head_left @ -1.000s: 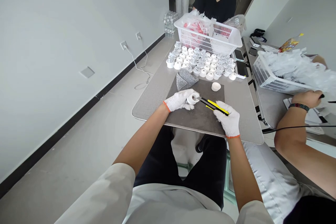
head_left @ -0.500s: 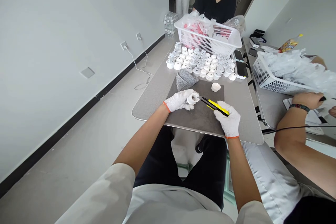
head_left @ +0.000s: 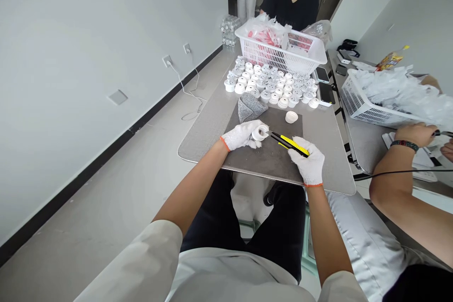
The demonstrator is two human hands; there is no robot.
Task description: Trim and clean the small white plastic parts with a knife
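Note:
My left hand (head_left: 242, 136), in a white knit glove with an orange cuff, is closed around a small round white part (head_left: 261, 132) with a hollow centre facing right. In my right hand (head_left: 308, 161), gloved alike, lies a yellow and black utility knife (head_left: 290, 144), its tip at the rim of the white part. Whether the blade touches it I cannot tell. Both hands are above a dark grey mat (head_left: 262, 158). Behind the knife sits a loose white cup-shaped piece (head_left: 291, 117). A folded grey cloth (head_left: 250, 107) rests beyond my left hand.
Rows of small white round parts (head_left: 279, 87) stand across the table, before a white basket (head_left: 283, 54) holding plastic bags. Two phones (head_left: 325, 93) lie to their right. Another basket (head_left: 368, 108) is on the neighbouring table, where a co-worker's arm (head_left: 396, 165) reaches in. A person (head_left: 290, 2) sits opposite.
My hands, the white part and the knife hold nearly the same position. At the right, the co-worker's hands have shifted slightly, and a dark tool shows more between them.

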